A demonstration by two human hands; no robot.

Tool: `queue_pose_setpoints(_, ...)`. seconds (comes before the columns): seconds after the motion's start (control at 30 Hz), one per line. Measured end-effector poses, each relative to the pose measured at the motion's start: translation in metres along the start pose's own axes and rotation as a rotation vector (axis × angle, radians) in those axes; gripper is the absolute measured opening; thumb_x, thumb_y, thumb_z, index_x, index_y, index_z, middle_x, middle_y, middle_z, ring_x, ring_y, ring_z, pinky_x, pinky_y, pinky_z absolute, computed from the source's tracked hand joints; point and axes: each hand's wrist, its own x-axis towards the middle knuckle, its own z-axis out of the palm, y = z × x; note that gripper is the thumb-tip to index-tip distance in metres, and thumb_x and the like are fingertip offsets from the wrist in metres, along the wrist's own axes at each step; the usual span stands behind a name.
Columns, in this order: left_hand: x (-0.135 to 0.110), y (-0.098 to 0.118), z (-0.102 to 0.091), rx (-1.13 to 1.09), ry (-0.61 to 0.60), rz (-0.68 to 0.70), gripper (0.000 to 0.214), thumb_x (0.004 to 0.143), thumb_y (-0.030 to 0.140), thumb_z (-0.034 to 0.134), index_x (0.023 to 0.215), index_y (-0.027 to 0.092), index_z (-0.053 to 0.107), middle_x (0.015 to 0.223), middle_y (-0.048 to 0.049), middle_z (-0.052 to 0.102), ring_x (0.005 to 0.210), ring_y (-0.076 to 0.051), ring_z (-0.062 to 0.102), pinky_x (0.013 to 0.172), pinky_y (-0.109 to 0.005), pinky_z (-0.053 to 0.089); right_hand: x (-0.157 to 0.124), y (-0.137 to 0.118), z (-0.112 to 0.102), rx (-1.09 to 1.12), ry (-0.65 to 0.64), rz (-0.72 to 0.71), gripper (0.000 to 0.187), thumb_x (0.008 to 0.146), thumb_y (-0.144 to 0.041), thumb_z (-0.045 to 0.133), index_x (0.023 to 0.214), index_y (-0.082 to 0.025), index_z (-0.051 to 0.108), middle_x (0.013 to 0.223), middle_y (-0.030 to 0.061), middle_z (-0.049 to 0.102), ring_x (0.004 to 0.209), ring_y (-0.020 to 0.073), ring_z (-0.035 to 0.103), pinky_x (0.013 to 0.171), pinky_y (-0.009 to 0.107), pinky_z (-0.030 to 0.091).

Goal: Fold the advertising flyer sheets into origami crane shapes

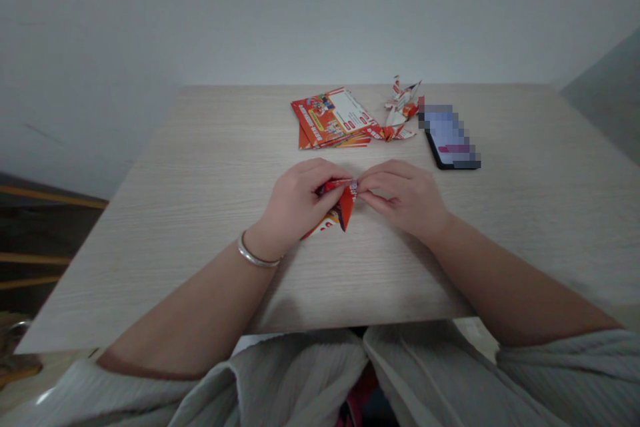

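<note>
A folded piece of red and white printed paper (347, 208) is held between my two hands above the table's middle. My left hand (304, 199) is closed on its left side, thumb in front and fingers behind, covering much of it. At the paper's right tip, my right hand (400, 195) pinches with thumb and fingertips. The lower corner of the paper points down toward the tabletop. Beyond my hands lies a stack of red printed leaflets (325, 121), and against its right side rest folded paper figures (399, 113) of similar print.
A smartphone (450, 137) with its screen lit lies right of the paper figures, partly blurred out. The pale wood-grain table (200, 167) meets a plain wall (320, 13) at the back. Wooden slats (45, 196) show beyond the table's left edge.
</note>
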Motion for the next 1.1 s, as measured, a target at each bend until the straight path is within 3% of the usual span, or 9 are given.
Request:
queue_pose_setpoints(0.33,-0.001,0.004,0.0,-0.02,-0.072,-0.078,0.013,0.089,0.019,0.063,0.09,0.02,0.076,0.083,-0.0025,0.074,0.077,-0.017,0.068,0.074,-0.03,0.053,0.002,0.002,0.001,-0.113,-0.121,0.023,0.013,0.097,-0.024,0.059,0.089,-0.021,0.068,0.09,0.0066,0.074,0.085,0.0225,0.068,0.073,0.035,0.052)
queue_pose_setpoints(0.5,-0.002,0.002,0.003,-0.101,-0.004,-0.158,0.011,0.09,0.024,0.065,0.087,0.021,0.075,0.084,-0.0023,0.075,0.076,-0.017,0.068,0.073,-0.03,0.053,0.002,0.006,0.003,0.038,-0.064,-0.002,0.008,0.095,-0.018,0.06,0.089,-0.021,0.065,0.088,0.0051,0.073,0.084,0.0206,0.068,0.077,0.033,0.053)
queue_pose_setpoints(0.63,-0.002,0.005,-0.002,-0.21,-0.02,-0.113,0.037,0.097,0.053,0.058,0.101,0.019,0.072,0.093,-0.0061,0.075,0.084,-0.019,0.069,0.078,-0.033,0.054,0.001,0.007,0.004,0.174,0.008,0.002,0.011,0.092,-0.012,0.06,0.09,-0.022,0.065,0.088,0.0026,0.074,0.082,0.0173,0.07,0.077,0.03,0.055)
queue_pose_setpoints(0.73,-0.001,0.007,-0.006,-0.204,-0.084,-0.042,0.071,0.076,0.078,0.068,0.115,0.018,0.065,0.107,-0.0105,0.073,0.097,-0.026,0.069,0.087,-0.039,0.054,0.001,0.005,0.006,0.211,0.026,0.009,0.012,0.088,-0.012,0.063,0.087,-0.023,0.065,0.085,0.001,0.074,0.079,0.0164,0.07,0.074,0.029,0.055)
queue_pose_setpoints(0.83,-0.001,0.007,-0.008,-0.215,-0.104,0.007,0.086,0.066,0.085,0.07,0.121,0.02,0.059,0.116,-0.0136,0.07,0.103,-0.028,0.068,0.093,-0.042,0.053,0.002,0.004,0.006,0.243,0.044,0.042,0.013,0.085,-0.01,0.064,0.084,-0.023,0.065,0.082,0.0001,0.074,0.078,0.0162,0.071,0.073,0.028,0.056)
queue_pose_setpoints(0.93,-0.001,0.006,-0.006,-0.187,-0.088,0.049,0.086,0.066,0.08,0.075,0.126,0.021,0.057,0.122,-0.0146,0.069,0.11,-0.03,0.066,0.099,-0.045,0.052,0.003,0.002,0.004,0.276,0.038,0.107,0.013,0.084,-0.01,0.063,0.082,-0.023,0.066,0.083,0.0006,0.074,0.078,0.0165,0.071,0.072,0.029,0.058)
queue_pose_setpoints(1.1,-0.002,0.007,0.0,-0.107,-0.02,-0.025,0.034,0.089,0.039,0.07,0.115,0.02,0.06,0.113,-0.0087,0.071,0.106,-0.023,0.068,0.096,-0.038,0.054,0.003,0.0,0.004,0.334,0.019,0.196,0.012,0.081,-0.011,0.065,0.079,-0.023,0.067,0.084,0.0004,0.075,0.076,0.0154,0.07,0.071,0.029,0.059)
